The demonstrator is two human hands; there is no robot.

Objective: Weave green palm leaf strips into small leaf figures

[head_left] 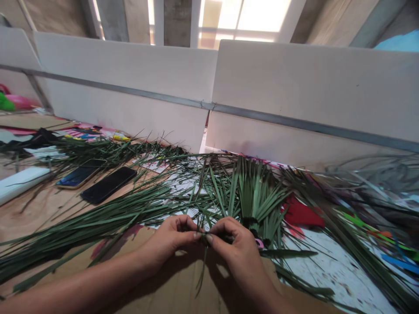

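Note:
Both hands meet at the middle of the view, above a sheet of brown cardboard (173, 288). My left hand (178, 235) pinches a thin green leaf strip (203, 266) between thumb and forefinger. From the right, my right hand (234, 244) pinches the same strip, its fingertips almost touching the left ones. The strip seems to be knotted or folded small where the fingertips meet, though they partly cover it. One end hangs down below the hands. Just beyond, a fan of cut green leaves (258, 192) lies behind my right hand.
Long green leaf strips (121, 216) spread across the left side. Two phones (108, 185) lie beyond them, near a white bar (22, 183). Red cloth or paper (303, 213) and more long leaves (366, 253) lie right. White panels (131, 104) stand along the back.

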